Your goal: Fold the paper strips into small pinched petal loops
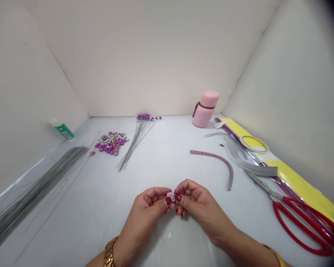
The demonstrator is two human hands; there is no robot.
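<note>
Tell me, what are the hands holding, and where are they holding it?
The left hand and right hand hold one tiny shiny star, pinching it from opposite sides with their fingertips.

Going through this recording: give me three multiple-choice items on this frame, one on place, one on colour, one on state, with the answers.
1. Where do the red-handled scissors lie?
A) beside the glue tube
B) on the right, by the yellow packet
C) behind the pink bottle

2. What colour are the fingernails?
A) blue
B) unpainted
C) dark red

3. How is the small folded star held?
A) pinched between the left hand and right hand
B) in one hand only
C) not held

1 B: they lie at the far right.
2 C: dark red polish shows.
3 A: both hands meet on it.
</note>
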